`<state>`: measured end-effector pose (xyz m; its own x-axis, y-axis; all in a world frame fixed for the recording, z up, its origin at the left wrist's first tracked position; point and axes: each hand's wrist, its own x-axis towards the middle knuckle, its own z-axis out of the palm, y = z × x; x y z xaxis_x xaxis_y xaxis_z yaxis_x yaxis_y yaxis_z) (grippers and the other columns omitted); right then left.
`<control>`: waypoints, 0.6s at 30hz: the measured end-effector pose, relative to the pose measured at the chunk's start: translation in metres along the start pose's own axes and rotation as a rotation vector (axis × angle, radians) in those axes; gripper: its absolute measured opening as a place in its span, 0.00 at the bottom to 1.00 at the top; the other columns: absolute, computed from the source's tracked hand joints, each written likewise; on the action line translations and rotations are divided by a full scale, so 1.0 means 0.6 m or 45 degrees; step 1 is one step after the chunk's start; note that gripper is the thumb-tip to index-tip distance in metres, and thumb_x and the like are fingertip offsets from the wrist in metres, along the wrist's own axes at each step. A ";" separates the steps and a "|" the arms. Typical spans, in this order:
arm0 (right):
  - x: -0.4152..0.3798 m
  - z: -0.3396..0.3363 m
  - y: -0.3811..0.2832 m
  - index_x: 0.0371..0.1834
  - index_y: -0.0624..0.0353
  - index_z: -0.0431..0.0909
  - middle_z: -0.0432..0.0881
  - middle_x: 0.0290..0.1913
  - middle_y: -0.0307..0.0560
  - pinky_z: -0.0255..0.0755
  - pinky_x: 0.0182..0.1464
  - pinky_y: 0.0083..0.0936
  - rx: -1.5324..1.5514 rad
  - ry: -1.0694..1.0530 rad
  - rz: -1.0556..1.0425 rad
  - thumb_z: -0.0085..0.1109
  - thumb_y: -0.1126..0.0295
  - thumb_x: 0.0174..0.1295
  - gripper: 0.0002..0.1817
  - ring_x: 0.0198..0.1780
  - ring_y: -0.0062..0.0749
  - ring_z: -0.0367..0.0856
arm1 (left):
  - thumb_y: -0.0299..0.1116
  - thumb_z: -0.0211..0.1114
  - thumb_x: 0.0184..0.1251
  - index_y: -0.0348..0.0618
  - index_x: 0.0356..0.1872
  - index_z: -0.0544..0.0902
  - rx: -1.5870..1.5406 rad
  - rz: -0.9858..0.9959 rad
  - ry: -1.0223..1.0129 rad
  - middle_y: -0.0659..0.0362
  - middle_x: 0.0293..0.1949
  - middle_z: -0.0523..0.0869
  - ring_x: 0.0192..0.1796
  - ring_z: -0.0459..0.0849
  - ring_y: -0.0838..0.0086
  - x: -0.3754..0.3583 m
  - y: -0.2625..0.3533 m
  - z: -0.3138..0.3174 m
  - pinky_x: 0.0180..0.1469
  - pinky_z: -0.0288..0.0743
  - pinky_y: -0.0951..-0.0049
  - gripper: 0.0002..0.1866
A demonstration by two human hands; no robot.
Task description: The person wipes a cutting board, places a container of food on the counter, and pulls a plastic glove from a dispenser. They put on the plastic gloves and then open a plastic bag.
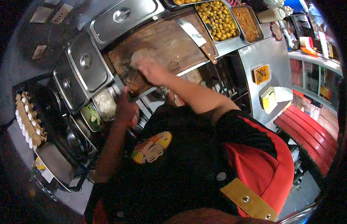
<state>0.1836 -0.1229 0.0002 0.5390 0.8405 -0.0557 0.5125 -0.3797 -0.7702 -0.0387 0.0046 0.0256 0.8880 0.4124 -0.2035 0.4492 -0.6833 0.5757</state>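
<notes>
On the wooden cutting board (167, 39), my right hand (153, 71) presses down over a pale, crumpled cloth-like thing (138, 58), both blurred by motion. My left hand (126, 110) hangs in shadow near the board's left corner, beside a metal container of chopped white food (105, 102); its fingers are dim and smeared. A cleaver (192, 33) with a wooden handle lies across the right part of the board, apart from my hands.
Lidded steel pans (123, 15) line the board's back and left. Green vegetables (92, 116) sit in a container near an egg tray (29, 117). To the right are a pan of small potatoes (217, 20), a pan of brown stew (246, 23) and an orange tub (261, 75).
</notes>
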 end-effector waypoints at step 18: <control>-0.047 -0.099 0.144 0.62 0.65 0.73 0.75 0.63 0.71 0.67 0.69 0.53 -0.056 0.312 0.144 0.37 0.62 0.81 0.20 0.66 0.65 0.72 | 0.21 0.51 0.72 0.37 0.49 0.80 -0.483 -0.222 0.170 0.59 0.41 0.83 0.46 0.81 0.74 -0.028 0.095 -0.141 0.53 0.75 0.73 0.11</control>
<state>0.2527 -0.2023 -0.0271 0.7376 0.6749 0.0199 0.4656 -0.4870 -0.7390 -0.0365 0.0097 0.1291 0.7705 0.5930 -0.2339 0.5012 -0.3368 0.7971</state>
